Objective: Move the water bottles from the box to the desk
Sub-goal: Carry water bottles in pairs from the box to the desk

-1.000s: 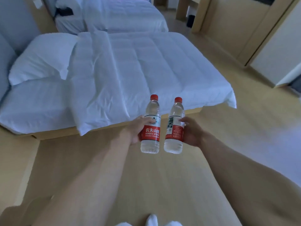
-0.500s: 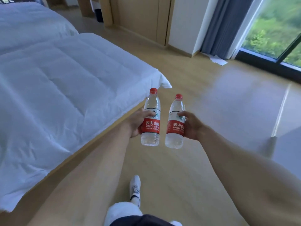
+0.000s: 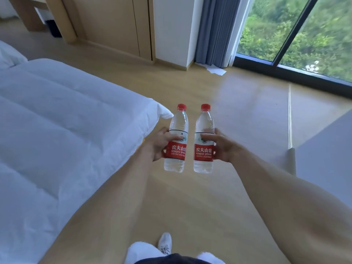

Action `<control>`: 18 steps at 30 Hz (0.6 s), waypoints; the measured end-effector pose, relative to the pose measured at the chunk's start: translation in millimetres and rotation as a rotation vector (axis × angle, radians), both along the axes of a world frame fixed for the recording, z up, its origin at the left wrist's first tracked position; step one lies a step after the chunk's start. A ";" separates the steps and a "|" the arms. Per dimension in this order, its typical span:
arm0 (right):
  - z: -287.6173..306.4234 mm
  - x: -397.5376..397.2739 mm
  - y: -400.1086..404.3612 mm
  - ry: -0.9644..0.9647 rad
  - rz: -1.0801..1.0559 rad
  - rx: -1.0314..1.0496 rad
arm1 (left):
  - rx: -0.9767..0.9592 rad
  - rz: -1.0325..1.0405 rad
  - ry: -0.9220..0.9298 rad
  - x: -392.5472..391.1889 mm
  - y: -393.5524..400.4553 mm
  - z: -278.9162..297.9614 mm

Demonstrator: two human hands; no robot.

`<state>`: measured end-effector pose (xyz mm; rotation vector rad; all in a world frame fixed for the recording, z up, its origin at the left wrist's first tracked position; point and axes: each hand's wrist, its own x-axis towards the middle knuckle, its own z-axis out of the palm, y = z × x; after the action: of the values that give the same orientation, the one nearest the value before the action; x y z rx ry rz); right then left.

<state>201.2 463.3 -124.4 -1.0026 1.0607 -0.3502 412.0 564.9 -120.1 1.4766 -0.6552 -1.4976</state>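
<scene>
Two water bottles, held upright in the air over the floor (image 3: 190, 197), side by side with a narrow gap, not touching. Left bottle (image 3: 177, 138): clear plastic, red cap, red label with white Chinese characters and the line "NONGFU SPRIN", the last letters turned out of view; smaller print below it is unreadable. Right bottle (image 3: 204, 139): same make, red cap, same red label, same characters and "NONGFU SPRING", with a small green mark on the white band above.

Left hand (image 3: 159, 144): fingers wrapped round the left bottle at label height, thumb across the front of the upper label. Right hand (image 3: 222, 146): grips the right bottle at the same height, thumb across the front, fingertips showing through the clear plastic behind.

To the outside of the left hand, a bed (image 3: 57, 130) with white quilt, its corner just beside the left bottle's shoulder. Beyond both hands: wooden wardrobe (image 3: 118, 25), grey curtain (image 3: 215, 29), window (image 3: 304, 31) with greenery. On the floor below the curtain, a white paper (image 3: 216, 69). Beneath the arms, a white shoe (image 3: 165, 242).
</scene>
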 end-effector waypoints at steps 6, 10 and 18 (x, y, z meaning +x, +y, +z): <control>1.0 13.9 -54.4 -0.020 -0.102 0.013 | 0.028 -0.129 -0.076 21.4 -71.9 2.7; -5.1 13.5 -95.9 -0.026 -0.118 0.027 | 0.043 -0.153 -0.076 22.8 -122.2 -0.4; -21.8 9.6 -208.5 -0.063 -0.118 0.033 | 0.069 -0.146 -0.078 21.7 -236.4 -9.3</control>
<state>210.7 254.8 -146.2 -0.8963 1.0678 -0.4557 433.7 328.5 -129.4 1.5745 -0.7798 -1.5933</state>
